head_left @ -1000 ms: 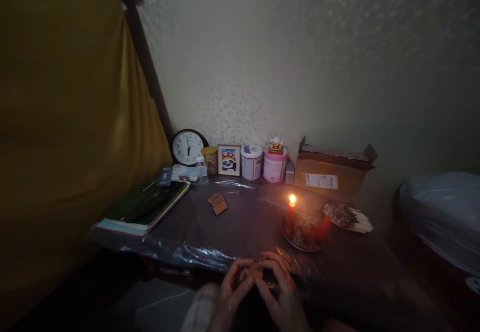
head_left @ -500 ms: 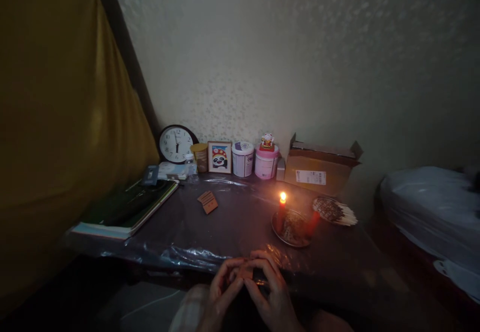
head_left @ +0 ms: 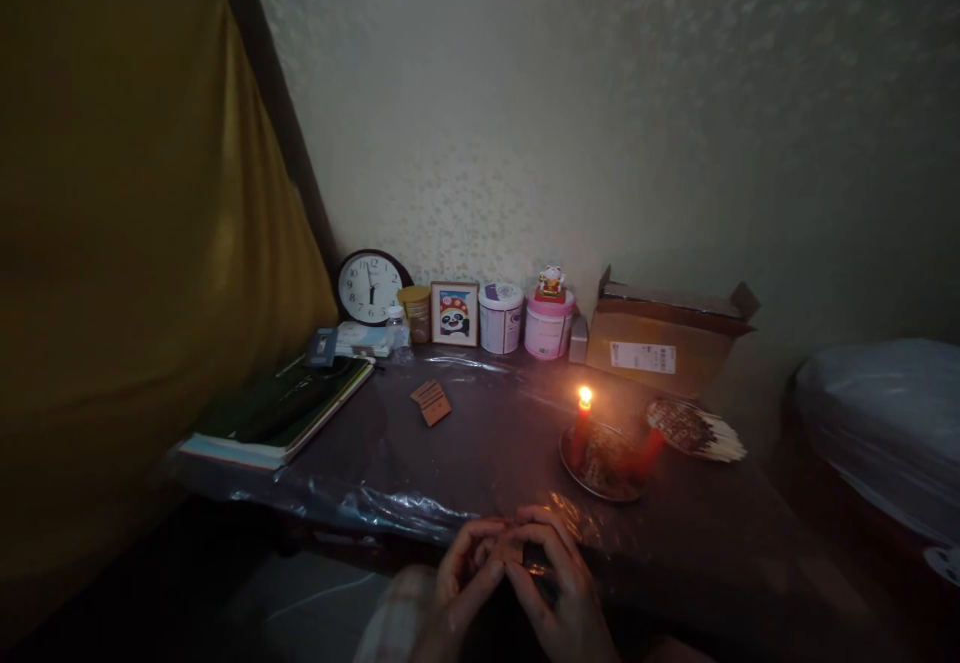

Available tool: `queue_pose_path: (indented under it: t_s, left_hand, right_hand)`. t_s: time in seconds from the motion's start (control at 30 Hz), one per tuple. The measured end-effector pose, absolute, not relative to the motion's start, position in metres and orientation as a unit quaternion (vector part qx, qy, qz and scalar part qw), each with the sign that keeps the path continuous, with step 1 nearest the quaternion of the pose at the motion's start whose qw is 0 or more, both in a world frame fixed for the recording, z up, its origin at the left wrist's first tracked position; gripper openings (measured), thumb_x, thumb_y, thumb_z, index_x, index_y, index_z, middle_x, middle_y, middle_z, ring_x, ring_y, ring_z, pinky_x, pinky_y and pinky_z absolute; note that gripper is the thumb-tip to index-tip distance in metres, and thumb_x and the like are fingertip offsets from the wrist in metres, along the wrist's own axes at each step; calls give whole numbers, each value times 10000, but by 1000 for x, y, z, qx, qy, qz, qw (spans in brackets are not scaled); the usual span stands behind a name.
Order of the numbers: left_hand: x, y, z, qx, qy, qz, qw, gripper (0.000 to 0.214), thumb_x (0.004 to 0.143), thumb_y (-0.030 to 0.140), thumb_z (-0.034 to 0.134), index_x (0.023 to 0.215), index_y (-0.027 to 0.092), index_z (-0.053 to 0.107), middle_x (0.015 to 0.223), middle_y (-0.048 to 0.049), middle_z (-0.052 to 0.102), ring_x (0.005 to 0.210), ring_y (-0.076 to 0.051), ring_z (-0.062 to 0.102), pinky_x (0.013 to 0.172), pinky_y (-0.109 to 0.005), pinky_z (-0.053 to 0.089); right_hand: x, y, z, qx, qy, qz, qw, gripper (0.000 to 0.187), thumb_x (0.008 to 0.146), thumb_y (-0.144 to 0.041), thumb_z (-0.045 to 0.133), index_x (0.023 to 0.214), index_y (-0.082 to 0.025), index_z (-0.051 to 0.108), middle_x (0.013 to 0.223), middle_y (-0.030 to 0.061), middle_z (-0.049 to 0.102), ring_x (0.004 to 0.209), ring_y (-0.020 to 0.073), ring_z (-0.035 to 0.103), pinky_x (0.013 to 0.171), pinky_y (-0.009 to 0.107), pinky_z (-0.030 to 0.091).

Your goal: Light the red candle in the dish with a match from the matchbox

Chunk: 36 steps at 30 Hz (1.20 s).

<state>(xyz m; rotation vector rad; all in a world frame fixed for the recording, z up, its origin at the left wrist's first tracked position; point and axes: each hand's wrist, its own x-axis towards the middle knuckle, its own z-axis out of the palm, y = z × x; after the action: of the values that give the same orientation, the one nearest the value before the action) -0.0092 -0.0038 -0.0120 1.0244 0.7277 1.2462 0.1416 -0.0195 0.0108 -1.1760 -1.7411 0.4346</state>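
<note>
Both my hands meet low in the middle of the head view, at the table's near edge. Between the fingertips is a small flat brown piece that looks like card (head_left: 511,550). My left hand (head_left: 466,583) is closed on its left side, thumb and fingers curled in. From the right, my right hand (head_left: 561,583) grips the same piece, with its index finger over the top. The fingers cover much of it. On the table beyond lies a brown folded card piece (head_left: 431,403) with dark lines.
A lit red candle (head_left: 582,428) stands on a metal plate (head_left: 600,491), with a second red candle (head_left: 651,448) beside it. A pile of pale sticks (head_left: 720,438) lies to the right. Green book (head_left: 292,403) left; clock (head_left: 369,288), tubs and cardboard box (head_left: 652,343) behind.
The whole scene has shifted slightly right in the picture as the head turned a little left. My hands keep their hold on the brown card piece, with little change in the fingers.
</note>
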Motion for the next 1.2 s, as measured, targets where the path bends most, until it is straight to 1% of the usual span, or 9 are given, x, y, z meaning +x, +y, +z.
queue_pose_path:
  t_s: [0.13, 0.33, 0.47, 0.57, 0.7, 0.83, 0.97, 1.1, 1.2]
  left_hand:
    - [-8, -4, -6, 457, 306, 545, 633, 265, 715, 362, 702, 941, 223, 693, 915, -65, 719, 904, -244, 630, 793, -332, 467]
    - [-4, -7, -2, 431, 303, 567, 633, 279, 705, 376, 707, 937, 220, 697, 848, -47, 716, 814, -216, 629, 766, -314, 464]
    - [-8, -7, 0, 449, 320, 553, 625, 293, 692, 381, 719, 930, 211, 701, 898, -64, 711, 883, -239, 617, 793, -320, 455]
    - [-8, -8, 4, 450, 335, 550, 619, 279, 697, 377, 712, 921, 211, 705, 918, -66, 702, 894, -241, 611, 805, -320, 452]
    - [-6, -10, 7, 437, 331, 565, 616, 269, 699, 379, 704, 912, 214, 706, 982, -75, 696, 938, -257, 611, 835, -332, 451]
    - [-5, -10, 4, 440, 313, 572, 617, 278, 685, 374, 715, 918, 222, 712, 1006, -80, 700, 962, -272, 619, 849, -350, 456]
    - [-4, -9, 0, 434, 298, 581, 620, 295, 661, 379, 736, 914, 227, 719, 1035, -83, 689, 973, -285, 624, 860, -368, 457]
    - [-2, -9, 2, 422, 292, 589, 625, 311, 641, 389, 749, 902, 223, 720, 1028, -84, 692, 994, -293, 617, 875, -370, 448]
    - [-1, -10, 6, 430, 293, 582, 625, 310, 644, 403, 744, 895, 223, 719, 990, -80, 701, 970, -287, 619, 855, -366, 450]
  right_hand:
    - [142, -19, 10, -481, -711, 175, 482, 132, 847, -263, 588, 969, -236, 631, 1095, 66, 620, 1036, 197, 620, 890, 275, 529]
    - [142, -18, 9, -495, -700, 185, 480, 142, 838, -287, 602, 969, -238, 629, 1111, 65, 624, 1050, 202, 617, 889, 274, 533]
    - [143, -18, 6, -499, -697, 218, 467, 191, 839, -281, 593, 1026, -238, 599, 1096, 53, 646, 1022, 191, 639, 831, 249, 557]
    - [144, -17, 4, -496, -703, 237, 451, 243, 841, -278, 588, 1079, -233, 572, 1071, 47, 666, 990, 186, 658, 812, 240, 563]
    - [146, -17, 3, -497, -707, 232, 446, 250, 841, -284, 591, 1085, -232, 567, 1078, 49, 667, 990, 187, 662, 834, 247, 556]
    - [148, -17, 4, -483, -715, 226, 452, 262, 825, -282, 600, 1083, -239, 578, 1073, 47, 667, 988, 196, 662, 830, 256, 559]
    - [149, -18, 6, -477, -724, 232, 441, 271, 833, -266, 580, 1102, -238, 562, 1085, 50, 659, 997, 191, 657, 836, 255, 558]
    - [150, -18, 6, -476, -729, 219, 441, 273, 833, -261, 576, 1104, -237, 553, 1096, 56, 652, 1021, 196, 645, 867, 272, 547]
    - [151, -18, 5, -479, -730, 211, 439, 282, 830, -246, 583, 1111, -242, 551, 1102, 51, 655, 1027, 195, 643, 882, 271, 538]
